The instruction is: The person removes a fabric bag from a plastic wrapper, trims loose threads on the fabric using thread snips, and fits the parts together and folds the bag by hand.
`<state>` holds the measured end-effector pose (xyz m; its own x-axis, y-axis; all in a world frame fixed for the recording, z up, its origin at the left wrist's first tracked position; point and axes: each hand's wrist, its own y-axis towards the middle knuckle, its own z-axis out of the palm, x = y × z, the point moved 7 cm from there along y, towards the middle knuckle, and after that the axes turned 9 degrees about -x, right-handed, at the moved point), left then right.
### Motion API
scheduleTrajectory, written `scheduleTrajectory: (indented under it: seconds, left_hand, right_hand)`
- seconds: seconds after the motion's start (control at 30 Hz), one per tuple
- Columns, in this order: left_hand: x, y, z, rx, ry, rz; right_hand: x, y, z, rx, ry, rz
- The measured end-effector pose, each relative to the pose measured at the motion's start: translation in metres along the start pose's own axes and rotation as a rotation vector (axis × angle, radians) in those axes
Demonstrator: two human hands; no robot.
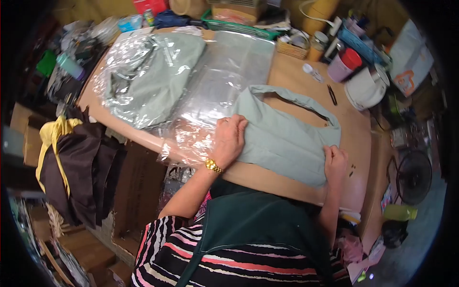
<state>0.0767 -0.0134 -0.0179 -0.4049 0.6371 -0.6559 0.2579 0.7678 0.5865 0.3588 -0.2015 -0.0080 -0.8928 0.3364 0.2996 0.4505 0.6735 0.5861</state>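
A pale green cloth bag (287, 138) lies flat on the table, its strap looped towards the far side. My left hand (230, 138) is closed on the bag's left edge, fingers curled over the fabric. At the opposite edge my right hand (335, 161) pinches the cloth between thumb and fingers. Left of the bag, clear plastic sleeves (210, 95) lie spread out, partly under my left wrist. Further left, similar green bags in clear plastic (158, 76) lie in a shiny heap.
Small black tweezers or snips (332, 94) lie near a white jug (366, 88) and a red-lidded tub (345, 64). A green basket (239, 26) and a wicker basket (292, 45) line the back. Dark and yellow cloth (79, 167) hangs at left. The table (296, 79) has a rounded edge.
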Motion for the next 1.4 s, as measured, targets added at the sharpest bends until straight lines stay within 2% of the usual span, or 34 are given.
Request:
scheduleTrajectory:
  seconds: [0.03,0.1,0.23,0.3,0.33,0.4,0.43,0.5,0.53,0.6,0.63,0.7,0.73,0.8,0.83,0.9,0.93,1.0,1.1,1.13,1.17,1.2,1.23,1.27,1.33,1.37,1.4]
  left_hand:
    - [0.004,-0.002,0.008,0.004,0.042,-0.003]
    - [0.021,-0.005,0.022,0.025,0.065,-0.026]
    - [0.044,0.002,0.016,0.069,0.096,-0.068]
    - [0.041,-0.002,0.014,0.081,0.082,-0.061]
    - [0.040,-0.003,0.016,0.075,0.067,-0.058]
    - [0.037,-0.005,0.015,0.077,0.055,-0.102]
    - [0.036,-0.007,0.015,0.060,0.037,-0.103]
    - [0.035,-0.008,0.017,0.067,0.027,-0.109]
    - [0.036,-0.009,0.017,0.056,0.027,-0.125]
    - [0.032,-0.010,0.018,0.073,0.035,-0.141]
    - [0.029,-0.010,0.019,0.075,0.034,-0.149]
    - [0.030,-0.012,0.022,0.073,0.020,-0.148]
    - [0.031,-0.013,0.024,0.076,0.015,-0.142]
    - [0.028,-0.014,0.026,0.066,0.048,-0.087]
    - [0.028,-0.013,0.027,0.068,0.043,-0.081]
    - [0.029,-0.013,0.030,0.104,0.080,-0.054]
    - [0.029,-0.011,0.031,0.104,0.077,-0.049]
    - [0.034,-0.008,0.035,0.163,0.099,-0.082]
    - [0.019,-0.008,0.030,0.123,0.081,-0.168]
    - [-0.003,-0.005,0.025,0.075,0.048,-0.011]
    - [-0.003,-0.005,0.025,0.073,0.053,-0.007]
    - [-0.007,-0.010,0.030,0.129,0.119,0.090]
    - [-0.011,-0.017,0.034,0.189,0.187,0.182]
    - [-0.009,-0.019,0.032,0.194,0.189,0.180]
    - [0.008,-0.007,0.026,0.117,0.141,-0.005]
    - [-0.022,0.002,0.014,-0.008,0.256,0.174]
    - [-0.034,0.001,0.013,0.002,0.251,0.175]
  right_hand:
    - [-0.013,-0.009,0.002,-0.003,-0.027,0.027]
    - [-0.056,-0.016,0.014,0.023,0.039,0.317]
    - [-0.117,-0.020,0.005,-0.003,0.069,0.422]
    - [-0.112,-0.028,0.005,0.012,0.374,0.529]
    - [-0.105,-0.030,-0.003,-0.008,0.352,0.547]
    - [-0.065,-0.029,-0.004,0.218,0.614,0.486]
    - [-0.060,-0.031,-0.013,0.202,0.606,0.505]
    - [-0.047,-0.046,-0.006,0.529,0.501,0.544]
    - [-0.048,-0.050,-0.004,0.524,0.497,0.557]
    - [-0.057,-0.052,-0.004,0.288,0.633,0.615]
    - [-0.058,-0.054,0.003,0.283,0.628,0.621]
    - [-0.070,-0.055,0.000,-0.144,0.724,0.708]
    - [-0.068,-0.054,0.007,-0.153,0.721,0.709]
    - [-0.073,-0.054,0.003,-0.357,0.541,0.693]
    - [-0.080,-0.055,0.006,-0.365,0.539,0.694]
    - [-0.089,-0.054,0.018,-0.164,0.367,0.665]
    - [-0.092,-0.051,0.017,-0.169,0.366,0.666]
    - [-0.094,-0.047,0.023,-0.015,0.333,0.688]
    - [-0.084,-0.040,0.013,-0.096,0.351,0.607]
    - [-0.080,-0.044,0.015,-0.099,0.362,0.607]
    - [-0.073,-0.046,0.010,-0.157,0.319,0.521]
    - [-0.069,-0.047,0.004,-0.209,0.270,0.435]
    - [-0.072,-0.051,0.000,-0.200,0.269,0.437]
    - [-0.081,-0.055,-0.007,-0.213,0.222,0.473]
    - [-0.104,-0.061,-0.023,-0.243,0.167,0.517]
    - [-0.121,-0.067,-0.034,-0.252,0.074,0.569]
    - [-0.132,-0.075,-0.043,-0.258,-0.018,0.622]
